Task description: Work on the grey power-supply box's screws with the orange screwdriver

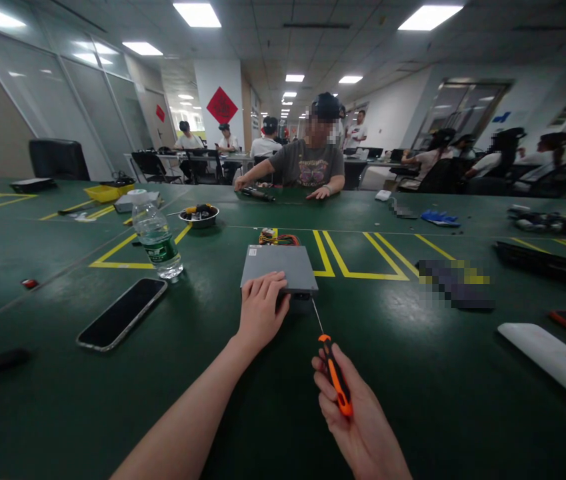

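- While the gray box (293,260) sat on the green table (77,407), the left hand (261,308) lay over the box's near edge, fingers on top; I couldn't tell if it gripped.
- The right hand (359,399) held a screwdriver (333,373) tight, tip by the box's near right corner.
- Wires (287,239) lay behind the box.

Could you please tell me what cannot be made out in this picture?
In the head view:
Grey box: part of its near side, hidden by the left hand.
Screwdriver: its tip, too small to tell whether it touches the box.
Metal bowl: its contents, too small to name.
White object: one end, cut off by the right edge.
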`<state>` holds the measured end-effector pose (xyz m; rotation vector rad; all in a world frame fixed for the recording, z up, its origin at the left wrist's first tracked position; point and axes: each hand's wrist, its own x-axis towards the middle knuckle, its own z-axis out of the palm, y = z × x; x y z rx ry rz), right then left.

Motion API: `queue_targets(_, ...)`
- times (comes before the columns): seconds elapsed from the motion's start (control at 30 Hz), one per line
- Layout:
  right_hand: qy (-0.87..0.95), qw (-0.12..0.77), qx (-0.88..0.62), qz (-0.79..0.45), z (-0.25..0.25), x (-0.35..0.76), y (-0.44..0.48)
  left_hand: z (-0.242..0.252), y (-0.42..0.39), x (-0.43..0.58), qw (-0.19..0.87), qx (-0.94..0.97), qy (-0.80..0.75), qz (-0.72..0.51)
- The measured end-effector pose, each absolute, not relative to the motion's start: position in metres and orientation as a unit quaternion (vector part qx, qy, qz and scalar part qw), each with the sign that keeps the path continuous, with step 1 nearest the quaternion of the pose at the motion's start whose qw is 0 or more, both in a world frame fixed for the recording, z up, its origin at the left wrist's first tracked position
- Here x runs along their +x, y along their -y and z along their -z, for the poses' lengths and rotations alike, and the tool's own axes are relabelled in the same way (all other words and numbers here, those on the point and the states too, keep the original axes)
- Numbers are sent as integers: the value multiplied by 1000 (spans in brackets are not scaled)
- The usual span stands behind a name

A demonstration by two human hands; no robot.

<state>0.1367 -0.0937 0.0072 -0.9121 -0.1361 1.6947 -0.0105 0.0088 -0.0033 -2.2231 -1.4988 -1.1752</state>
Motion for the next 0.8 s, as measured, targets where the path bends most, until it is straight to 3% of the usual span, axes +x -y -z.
queue_targets(0.8,89,553,-369,-742,3,139,101,6,-10,-11,105,-754,509,401)
